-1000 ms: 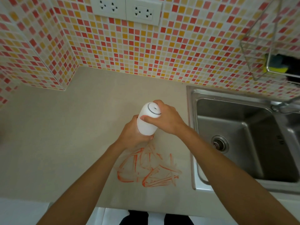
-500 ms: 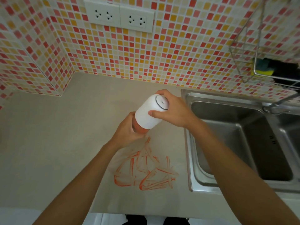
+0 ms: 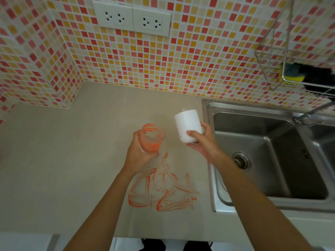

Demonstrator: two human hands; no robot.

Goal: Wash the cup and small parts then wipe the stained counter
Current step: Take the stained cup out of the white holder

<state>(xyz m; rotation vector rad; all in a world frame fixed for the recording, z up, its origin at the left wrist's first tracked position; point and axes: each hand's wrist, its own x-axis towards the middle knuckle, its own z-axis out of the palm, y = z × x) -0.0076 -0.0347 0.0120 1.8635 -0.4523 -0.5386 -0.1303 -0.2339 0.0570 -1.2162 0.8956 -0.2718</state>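
My left hand (image 3: 139, 153) grips a clear cup (image 3: 152, 138) smeared with orange, held upright above the counter. My right hand (image 3: 201, 142) holds a white cylindrical top part (image 3: 188, 127) just right of the cup, apart from it. Orange streaks of a stain (image 3: 163, 192) cover the beige counter (image 3: 63, 160) below both hands, close to the sink's left rim.
A steel sink (image 3: 262, 160) with a drain (image 3: 241, 161) lies to the right; a faucet (image 3: 311, 113) reaches over it. A wire rack (image 3: 277, 69) on the tiled wall holds a yellow sponge (image 3: 291, 77). Two wall sockets (image 3: 132, 19) sit above the counter.
The white top part has come off the cup. My right hand carried it up and to the right, while my left hand keeps the now uncovered cup.
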